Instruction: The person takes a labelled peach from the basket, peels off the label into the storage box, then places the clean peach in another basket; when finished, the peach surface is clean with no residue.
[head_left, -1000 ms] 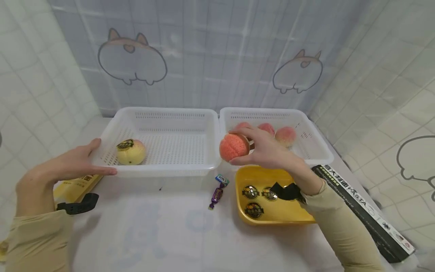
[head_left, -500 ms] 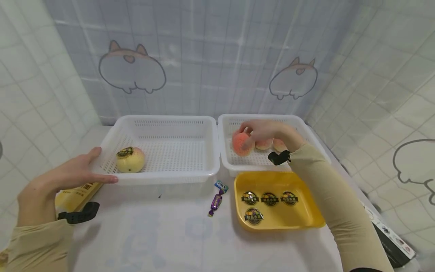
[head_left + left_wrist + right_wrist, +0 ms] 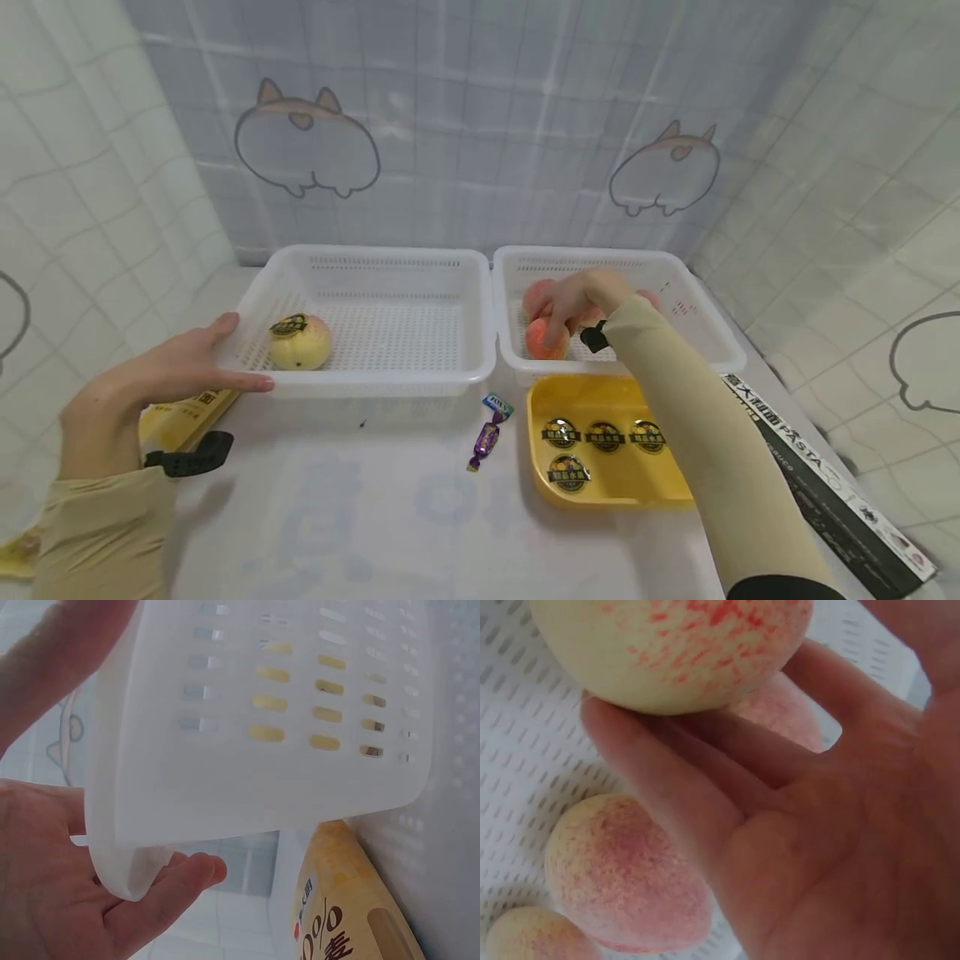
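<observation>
peaches (image 3: 544, 337) crowding right basket (image 3: 705, 312), left basket (image 3: 390, 325) mostly free

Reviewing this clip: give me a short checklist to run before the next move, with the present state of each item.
1. Peach sits inside the right basket: ok.
2. Right hand has let go of the peach: not ok, fingers touch it; grip unclear.
3. Left hand steadies the left basket: ok, it rests on the rim.
4. Stickered peach lies in the left basket: ok.
5. Tray holds four stickers: ok.

We count two white baskets (image 3: 375, 379), four pink peaches (image 3: 545, 340), one yellow peach (image 3: 302, 342), one yellow tray (image 3: 660, 492), four stickers (image 3: 561, 433), one candy (image 3: 485, 435).
</observation>
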`<state>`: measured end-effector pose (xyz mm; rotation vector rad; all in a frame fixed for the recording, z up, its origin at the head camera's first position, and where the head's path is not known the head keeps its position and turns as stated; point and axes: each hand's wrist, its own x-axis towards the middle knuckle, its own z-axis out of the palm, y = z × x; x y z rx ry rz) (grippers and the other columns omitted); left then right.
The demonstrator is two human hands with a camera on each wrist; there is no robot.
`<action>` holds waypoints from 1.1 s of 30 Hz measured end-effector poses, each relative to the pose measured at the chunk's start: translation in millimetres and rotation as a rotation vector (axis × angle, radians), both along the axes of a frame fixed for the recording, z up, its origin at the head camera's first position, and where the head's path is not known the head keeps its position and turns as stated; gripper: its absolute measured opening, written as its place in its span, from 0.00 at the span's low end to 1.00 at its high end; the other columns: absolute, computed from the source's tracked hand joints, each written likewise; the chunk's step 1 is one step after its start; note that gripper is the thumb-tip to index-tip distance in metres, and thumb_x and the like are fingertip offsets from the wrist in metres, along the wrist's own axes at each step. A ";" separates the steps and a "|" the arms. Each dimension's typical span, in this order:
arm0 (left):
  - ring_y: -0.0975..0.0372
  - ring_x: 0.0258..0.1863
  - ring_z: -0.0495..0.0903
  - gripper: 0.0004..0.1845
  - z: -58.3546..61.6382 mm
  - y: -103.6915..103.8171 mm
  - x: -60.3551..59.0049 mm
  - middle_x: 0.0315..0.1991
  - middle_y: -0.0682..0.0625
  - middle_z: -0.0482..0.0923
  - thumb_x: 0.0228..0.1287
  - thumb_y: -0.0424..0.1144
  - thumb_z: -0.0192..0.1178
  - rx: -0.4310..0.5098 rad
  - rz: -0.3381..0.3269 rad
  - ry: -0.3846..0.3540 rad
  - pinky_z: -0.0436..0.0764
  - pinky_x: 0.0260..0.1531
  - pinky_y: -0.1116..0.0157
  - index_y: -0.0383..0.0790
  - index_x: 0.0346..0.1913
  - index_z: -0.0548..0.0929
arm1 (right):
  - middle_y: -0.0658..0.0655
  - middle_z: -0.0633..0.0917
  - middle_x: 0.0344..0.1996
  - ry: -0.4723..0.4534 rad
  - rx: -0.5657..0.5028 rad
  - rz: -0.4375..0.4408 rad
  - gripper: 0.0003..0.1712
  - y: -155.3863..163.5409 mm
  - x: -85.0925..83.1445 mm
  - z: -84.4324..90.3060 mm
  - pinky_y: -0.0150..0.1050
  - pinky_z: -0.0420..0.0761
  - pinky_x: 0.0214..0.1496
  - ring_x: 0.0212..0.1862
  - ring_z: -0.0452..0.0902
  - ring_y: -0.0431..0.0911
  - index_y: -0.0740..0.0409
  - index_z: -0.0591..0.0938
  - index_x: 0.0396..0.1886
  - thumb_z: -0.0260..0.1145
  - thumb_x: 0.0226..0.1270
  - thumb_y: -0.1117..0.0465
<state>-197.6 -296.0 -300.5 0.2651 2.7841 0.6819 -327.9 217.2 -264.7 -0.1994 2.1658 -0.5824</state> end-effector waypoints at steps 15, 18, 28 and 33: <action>0.31 0.72 0.51 0.68 8.6 9.0 -0.8 0.77 0.24 0.37 0.57 0.64 0.67 -0.036 0.015 0.008 0.58 0.61 0.29 0.27 0.77 0.32 | 0.54 0.72 0.47 0.105 0.065 0.063 0.33 6.7 -1.7 18.1 0.34 0.67 0.36 0.32 0.64 0.44 0.52 0.70 0.66 0.71 0.63 0.65; 0.32 0.70 0.54 0.68 10.0 12.0 -1.1 0.76 0.24 0.40 0.57 0.64 0.68 -0.043 0.012 0.011 0.59 0.61 0.29 0.27 0.77 0.33 | 0.54 0.76 0.47 0.262 0.130 0.167 0.30 -6.4 6.1 37.1 0.35 0.71 0.38 0.34 0.69 0.45 0.54 0.72 0.66 0.70 0.65 0.61; 0.34 0.71 0.54 0.68 9.1 12.7 -4.8 0.77 0.25 0.39 0.55 0.64 0.69 -0.028 0.012 0.018 0.59 0.63 0.31 0.26 0.77 0.35 | 0.54 0.82 0.57 0.573 -0.049 0.496 0.30 -174.4 25.2 67.1 0.39 0.80 0.56 0.53 0.80 0.45 0.52 0.72 0.69 0.65 0.71 0.49; 0.39 0.66 0.62 0.68 4.2 15.5 -9.8 0.75 0.25 0.48 0.55 0.64 0.69 -0.023 0.007 0.027 0.66 0.60 0.35 0.27 0.78 0.37 | 0.50 0.73 0.67 0.393 -0.136 0.400 0.36 -246.1 14.1 33.1 0.34 0.81 0.55 0.61 0.76 0.46 0.50 0.69 0.71 0.69 0.68 0.48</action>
